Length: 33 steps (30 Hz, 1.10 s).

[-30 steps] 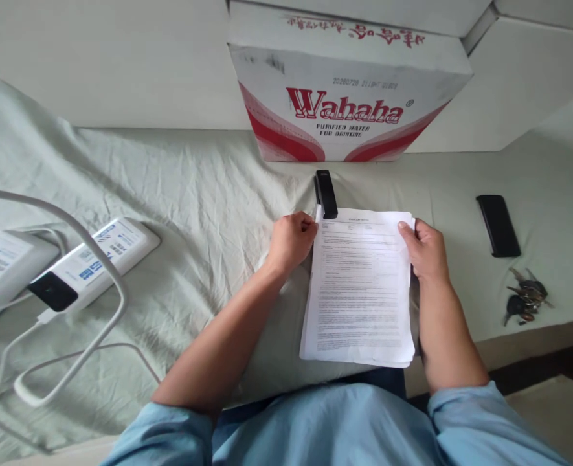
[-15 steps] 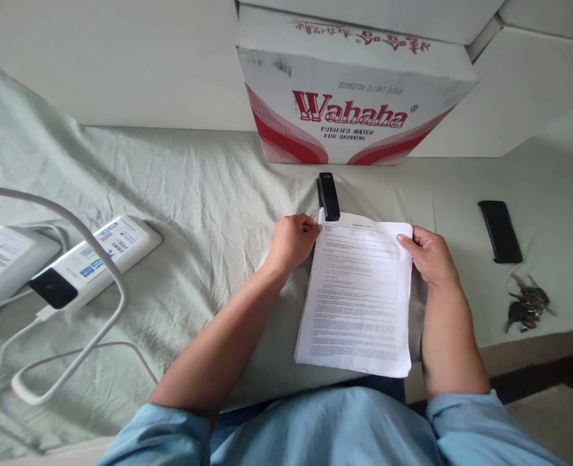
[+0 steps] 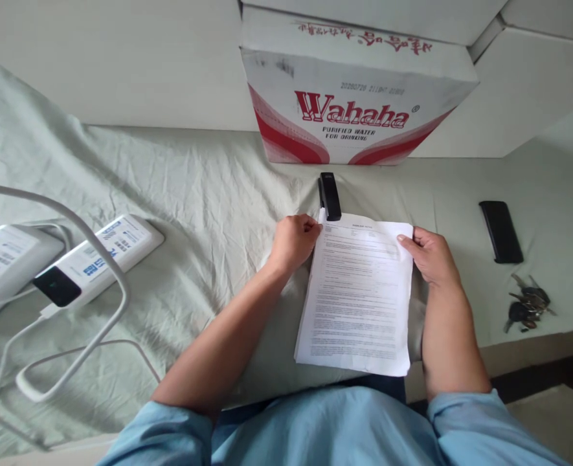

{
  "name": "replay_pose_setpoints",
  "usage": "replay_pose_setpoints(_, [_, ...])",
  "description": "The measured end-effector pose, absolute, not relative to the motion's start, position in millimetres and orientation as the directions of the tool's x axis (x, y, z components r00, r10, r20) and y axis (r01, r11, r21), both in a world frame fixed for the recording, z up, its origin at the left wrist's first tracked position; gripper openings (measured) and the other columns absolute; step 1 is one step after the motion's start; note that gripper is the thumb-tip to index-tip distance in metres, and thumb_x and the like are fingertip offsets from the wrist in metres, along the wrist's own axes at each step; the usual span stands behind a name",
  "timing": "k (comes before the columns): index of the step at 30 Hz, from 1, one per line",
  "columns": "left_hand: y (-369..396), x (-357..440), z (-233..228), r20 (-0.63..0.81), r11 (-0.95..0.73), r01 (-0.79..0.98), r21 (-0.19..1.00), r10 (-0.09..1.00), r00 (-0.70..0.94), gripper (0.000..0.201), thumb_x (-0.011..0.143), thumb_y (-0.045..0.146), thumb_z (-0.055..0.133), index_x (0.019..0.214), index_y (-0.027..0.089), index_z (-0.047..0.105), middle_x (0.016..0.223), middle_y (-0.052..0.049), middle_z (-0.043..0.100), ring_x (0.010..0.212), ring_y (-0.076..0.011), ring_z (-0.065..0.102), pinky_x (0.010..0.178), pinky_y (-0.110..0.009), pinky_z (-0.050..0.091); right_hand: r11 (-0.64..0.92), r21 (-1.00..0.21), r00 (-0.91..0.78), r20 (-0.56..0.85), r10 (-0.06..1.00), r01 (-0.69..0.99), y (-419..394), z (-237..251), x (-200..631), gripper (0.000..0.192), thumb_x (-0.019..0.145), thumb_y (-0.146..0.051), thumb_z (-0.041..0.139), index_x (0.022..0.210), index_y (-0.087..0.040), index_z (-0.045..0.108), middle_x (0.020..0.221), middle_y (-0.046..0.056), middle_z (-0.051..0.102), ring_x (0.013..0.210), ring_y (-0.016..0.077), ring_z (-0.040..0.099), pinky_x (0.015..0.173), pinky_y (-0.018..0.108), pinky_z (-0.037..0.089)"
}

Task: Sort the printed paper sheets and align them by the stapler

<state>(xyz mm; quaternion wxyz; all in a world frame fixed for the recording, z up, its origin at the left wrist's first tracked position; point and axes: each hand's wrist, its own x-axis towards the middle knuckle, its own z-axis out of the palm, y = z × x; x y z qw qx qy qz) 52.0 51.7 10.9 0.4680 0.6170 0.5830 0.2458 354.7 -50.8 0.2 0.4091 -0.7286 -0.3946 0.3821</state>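
Both hands grip a stack of white printed A4 sheets (image 3: 357, 298) lying on the pale green wrinkled sheet (image 3: 193, 194): left hand (image 3: 293, 243) curled nearly closed, pinching the top-left corner, right hand (image 3: 429, 255) half closed with thumb on top of the right edge. Versus a second ago the fanned bottom edges have squared up and the stack has tilted slightly, so the pages look aligned now, with the top-left corner right at the black plastic stapler (image 3: 329, 195) just beyond the left fingers. Past that stands a red-and-white cardboard water box (image 3: 354, 97); right of the right hand lie a black phone (image 3: 498, 231) and a key bunch (image 3: 526, 305), and well left of the left hand, white power strips (image 3: 92, 262).
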Motion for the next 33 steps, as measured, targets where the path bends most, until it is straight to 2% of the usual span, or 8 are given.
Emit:
replay_pose_setpoints(11, [53.7,51.5,8.3,-0.249,0.134,0.467,0.874,0.949,0.194,0.012,0.085,0.023,0.067,0.076,0.019,0.074,0.070,-0.002,0.075,0.068,-0.0176,0.067,0.067,-0.030,0.048,-0.342,-0.915,0.406,-0.234,0.883,0.216,-49.5,0.6,351.5,0.033,0.075,-0.046,0.087,0.093,-0.020,0.080,0.082,0.003,0.081,0.068,0.0186,0.068,0.064,0.031,0.053])
replay_pose_setpoints(16, [52.4,51.5,13.2,-0.247,0.125,0.497,0.859,0.951,0.187,0.020,0.089,0.027,0.065,0.073,0.018,0.073,0.067,-0.002,0.072,0.067,-0.0180,0.064,0.066,-0.030,0.046,-0.338,-0.914,0.398,-0.231,0.888,0.225,-49.1,1.3,351.0,0.032,0.075,-0.046,0.087,0.092,-0.020,0.080,0.080,0.002,0.080,0.067,0.0186,0.067,0.063,0.031,0.053])
replay_pose_setpoints(21, [53.1,52.2,13.7,-0.238,0.108,0.541,0.834,0.955,0.176,0.018,0.088,0.023,0.064,0.076,0.018,0.076,0.067,-0.002,0.071,0.069,-0.0183,0.064,0.069,-0.031,0.047,-0.304,-0.938,0.435,-0.206,0.877,0.168,-47.5,4.4,347.3,0.036,0.071,-0.049,0.091,0.089,-0.020,0.079,0.076,0.002,0.079,0.067,0.0194,0.068,0.064,0.033,0.056])
replay_pose_setpoints(28, [53.6,54.8,14.9,-0.223,0.081,0.592,0.802,0.960,0.170,0.020,0.090,0.023,0.064,0.075,0.018,0.077,0.071,-0.004,0.073,0.070,-0.0196,0.064,0.072,-0.033,0.047,-0.250,-0.957,0.523,-0.138,0.841,0.149,-46.5,4.5,347.1,0.034,0.070,-0.048,0.092,0.081,-0.021,0.074,0.074,0.001,0.075,0.063,0.0163,0.062,0.061,0.031,0.052])
replay_pose_setpoints(33, [53.2,55.2,16.2,-0.226,0.078,0.582,0.809,0.956,0.186,0.019,0.090,0.021,0.064,0.073,0.019,0.073,0.072,-0.004,0.073,0.071,-0.0190,0.063,0.073,-0.032,0.046,-0.267,-0.945,0.534,-0.130,0.836,0.188,-45.0,1.7,345.9,0.033,0.071,-0.047,0.090,0.079,-0.022,0.072,0.070,0.000,0.072,0.060,0.0156,0.059,0.058,0.030,0.049])
